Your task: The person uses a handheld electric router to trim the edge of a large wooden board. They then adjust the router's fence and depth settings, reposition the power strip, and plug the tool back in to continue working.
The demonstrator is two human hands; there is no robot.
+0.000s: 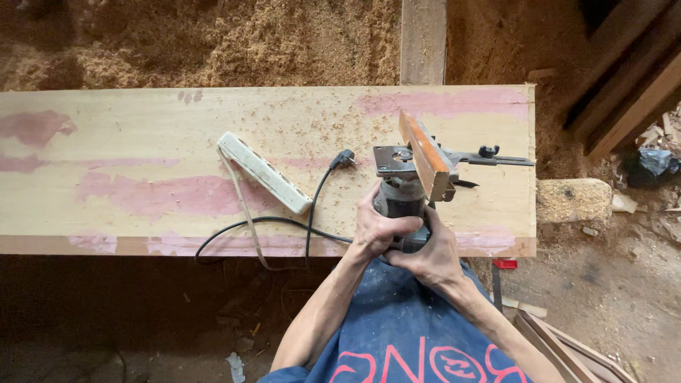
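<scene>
- Gripping the grey cylindrical body of a small electric trim router [403,202], the left hand [374,228] wraps its fingers around the motor housing from the tool's nine o'clock side, closed firmly on it.
- The right hand [429,255] cups the same housing from five o'clock, fingers curled shut around the lower end, touching the left hand's fingertips.
- The router lies tipped over near the six o'clock edge of the wide pale wooden plank with pink stains [142,163], its flat dark metal base plate [394,159] facing twelve o'clock.
- A narrow reddish-brown strip of wood [424,154] sits against the base plate, angled from eleven o'clock to five o'clock.
- A black metal guide arm with a knob [488,156] sticks out from the base toward three o'clock, reaching the plank's end.
- At nine o'clock of the router lies a long white plastic power strip [264,172], set diagonally, with a flat pale lead [245,213] trailing off the plank's near edge.
- A black power cord [312,213] loops between power strip and router; its plug [345,159] rests loose on the plank, just apart from the strip.
- Sawdust [213,39] is heaped beyond the plank at twelve o'clock.
- The person's blue shirt with red print [404,340] fills the six o'clock area.
</scene>
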